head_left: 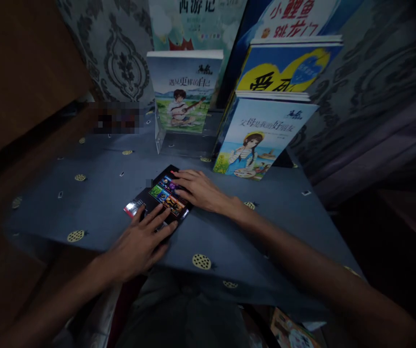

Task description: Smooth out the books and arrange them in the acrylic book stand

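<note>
A black box with colourful pictures on its lid (161, 195) lies flat on the blue patterned tablecloth (95, 203), near the middle. My left hand (140, 241) rests on its near edge, fingers stretched out over the lid. My right hand (198, 189) lies flat on its far right side, fingers spread and pointing left. Neither hand wraps round the box.
Several illustrated books stand upright at the back: one with a guitar player (184, 94), one with a girl in a hat (260, 137), a yellow and blue one (287, 65) above it. Patterned wallpaper (117, 53) is behind; a wooden panel (19, 67) rises at left.
</note>
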`<state>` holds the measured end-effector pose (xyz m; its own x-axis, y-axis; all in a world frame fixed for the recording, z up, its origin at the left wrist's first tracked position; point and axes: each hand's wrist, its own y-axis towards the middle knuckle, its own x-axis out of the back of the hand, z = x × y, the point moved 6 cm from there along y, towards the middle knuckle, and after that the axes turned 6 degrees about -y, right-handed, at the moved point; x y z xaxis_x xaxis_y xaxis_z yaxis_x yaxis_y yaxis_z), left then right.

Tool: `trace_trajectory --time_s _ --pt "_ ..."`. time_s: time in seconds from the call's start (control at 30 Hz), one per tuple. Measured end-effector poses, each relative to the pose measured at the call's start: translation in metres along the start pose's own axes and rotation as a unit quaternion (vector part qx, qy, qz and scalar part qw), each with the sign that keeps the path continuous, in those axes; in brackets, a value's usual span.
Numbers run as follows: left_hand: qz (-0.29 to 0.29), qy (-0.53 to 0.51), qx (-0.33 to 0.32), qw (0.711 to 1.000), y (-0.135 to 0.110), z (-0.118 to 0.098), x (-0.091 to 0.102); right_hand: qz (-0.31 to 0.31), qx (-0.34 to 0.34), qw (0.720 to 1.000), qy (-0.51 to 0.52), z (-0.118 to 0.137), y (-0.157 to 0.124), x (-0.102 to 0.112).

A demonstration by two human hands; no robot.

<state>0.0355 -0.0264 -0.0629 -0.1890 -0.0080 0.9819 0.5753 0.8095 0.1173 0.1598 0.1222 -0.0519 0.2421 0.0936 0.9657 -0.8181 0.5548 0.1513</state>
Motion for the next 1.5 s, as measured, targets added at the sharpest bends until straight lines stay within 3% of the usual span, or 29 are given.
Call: trace_trajectory --time_s 0.1,0.2,0.3,0.4,0.6,0.7,0.77,0.87,1.07,1.33,1.4,1.5 --pt "0.030 -0.029 -0.043 0.998 -0.011 0.017 0.004 0.027 -0.011 0.999 -0.016 0.002 0.028 -0.003" --pt "0.071 -0.044 -0.075 0.994 -0.025 0.045 0.010 0.045 -0.024 0.998 -0.041 0.003 0.032 -0.003" --pt "0.078 -0.006 -0.018 0.997 -0.028 0.077 0.020 0.056 -0.081 0.993 -0.061 0.001 0.015 0.001" --pt "0.061 0.021 0.047 0.997 -0.014 0.093 0.026 0.077 -0.154 0.984 -0.038 0.003 -0.010 0.001" --pt "0.020 0.025 0.077 0.997 0.031 0.087 0.022 0.086 -0.173 0.980 0.048 0.030 -0.043 -0.002" --pt "0.000 0.013 0.095 0.995 0.040 0.083 0.016 0.037 -0.149 0.988 0.017 0.031 -0.039 0.002" --pt "-0.017 0.002 0.112 0.994 0.040 0.081 0.011 -0.010 -0.106 0.994 0.003 0.027 -0.029 0.002" --pt "-0.044 -0.010 0.129 0.991 0.035 0.077 0.005 -0.012 -0.034 0.999 0.023 0.019 -0.013 -0.012" --pt "-0.084 -0.001 0.160 0.984 0.028 0.076 0.001 -0.018 -0.029 0.999 0.030 0.005 -0.003 -0.027" --pt "-0.071 -0.039 0.120 0.990 0.033 0.092 0.001 -0.035 -0.069 0.996 -0.052 0.020 -0.008 -0.008" --pt "-0.086 -0.018 0.129 0.988 0.033 0.092 0.005 -0.050 -0.047 0.997 -0.035 0.028 0.004 -0.007" --pt "-0.101 0.001 0.128 0.987 0.033 0.087 0.009 -0.042 0.039 0.997 0.043 0.040 0.036 -0.016"
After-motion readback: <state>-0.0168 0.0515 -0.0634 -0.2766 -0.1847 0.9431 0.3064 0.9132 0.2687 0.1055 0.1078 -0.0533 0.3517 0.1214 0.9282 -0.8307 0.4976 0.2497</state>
